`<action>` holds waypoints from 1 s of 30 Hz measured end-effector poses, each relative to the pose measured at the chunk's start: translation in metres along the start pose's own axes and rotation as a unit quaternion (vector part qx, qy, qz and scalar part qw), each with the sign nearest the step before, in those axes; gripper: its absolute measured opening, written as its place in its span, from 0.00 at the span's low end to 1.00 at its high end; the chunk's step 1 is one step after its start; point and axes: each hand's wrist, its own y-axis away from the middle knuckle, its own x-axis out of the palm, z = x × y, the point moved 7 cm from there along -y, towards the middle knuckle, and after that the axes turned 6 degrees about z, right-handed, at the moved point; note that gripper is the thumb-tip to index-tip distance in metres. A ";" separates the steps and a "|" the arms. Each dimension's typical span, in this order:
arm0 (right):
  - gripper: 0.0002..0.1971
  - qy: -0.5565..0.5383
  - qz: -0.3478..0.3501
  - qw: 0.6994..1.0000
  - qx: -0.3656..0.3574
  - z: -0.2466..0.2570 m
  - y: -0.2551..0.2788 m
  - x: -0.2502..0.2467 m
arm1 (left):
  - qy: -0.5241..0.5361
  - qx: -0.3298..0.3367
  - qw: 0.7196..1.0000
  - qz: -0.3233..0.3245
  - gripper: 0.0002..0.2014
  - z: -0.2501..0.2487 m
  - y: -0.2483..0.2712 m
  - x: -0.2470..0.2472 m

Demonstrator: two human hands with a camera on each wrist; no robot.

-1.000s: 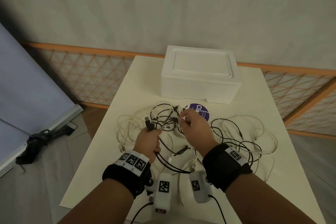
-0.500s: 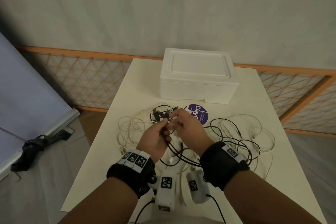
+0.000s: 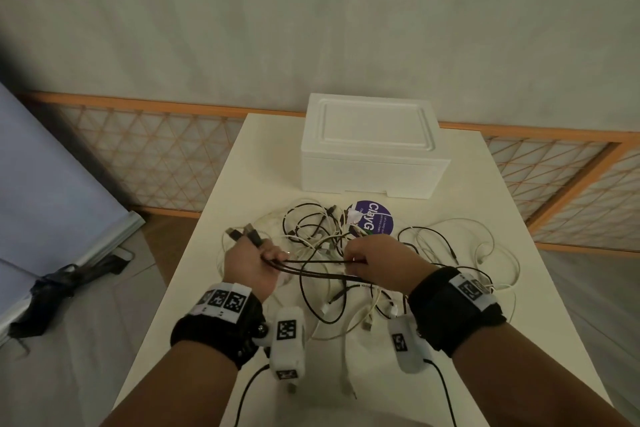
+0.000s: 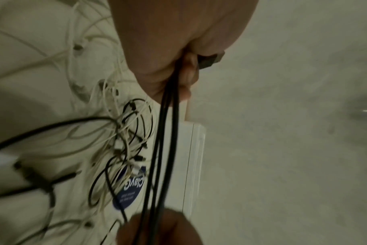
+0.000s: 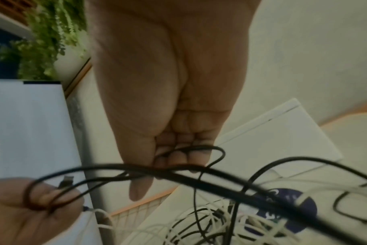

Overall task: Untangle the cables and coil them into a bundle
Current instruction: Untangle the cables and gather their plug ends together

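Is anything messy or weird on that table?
Yes, the cables: black and white ones lie knotted in a heap on the table, between the foam box and the person. The left hand and right hand hold black strands stretched between them. Nothing looks broken or spilled.

Hands: two are seen, the left hand (image 3: 251, 265) and the right hand (image 3: 375, 262).
Black USB plugs (image 3: 244, 234): three are counted fanned above the left hand.
Thin black cable strands (image 3: 311, 262): three are seen stretched between the hands.
White foam box with lid (image 3: 372, 146): one.
Round purple printed sticker (image 3: 375, 220): one.
White rectangular table (image 3: 519, 253): one.
Tangled thin white cables (image 3: 485, 246): the number cannot be told.
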 end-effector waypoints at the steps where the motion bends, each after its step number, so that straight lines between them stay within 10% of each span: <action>1: 0.08 0.033 0.007 0.999 0.004 -0.005 -0.001 0.001 | -0.001 0.013 1.000 -0.001 0.18 -0.009 -0.001 -0.002; 9: 0.08 -0.007 -0.097 0.993 0.066 -0.028 0.000 -0.020 | -0.076 0.104 0.990 0.056 0.11 -0.051 -0.005 0.001; 15: 0.11 -0.005 -0.080 0.995 -0.062 0.036 -0.013 -0.045 | -0.129 -0.015 0.986 0.107 0.05 -0.012 0.005 0.030; 18: 0.12 -0.001 -0.113 0.989 -0.092 0.053 -0.015 -0.053 | -0.329 0.024 0.932 0.151 0.03 0.001 0.014 0.049; 21: 0.09 -0.093 -0.172 0.969 -0.153 0.068 -0.009 -0.064 | -0.530 0.094 0.820 0.194 0.06 0.008 0.018 0.068; 24: 0.11 -0.180 -0.203 0.949 -0.162 0.067 -0.008 -0.068 | -0.555 0.125 0.795 0.210 0.07 0.012 0.023 0.079; 27: 0.24 -0.294 -0.222 0.929 -0.038 0.027 -0.016 -0.060 | -0.400 0.108 0.897 0.154 0.04 0.002 0.016 0.070; 30: 0.22 -0.155 -0.022 0.988 -0.004 0.019 -0.033 -0.021 | -0.242 0.046 0.954 0.169 0.05 0.001 0.013 0.073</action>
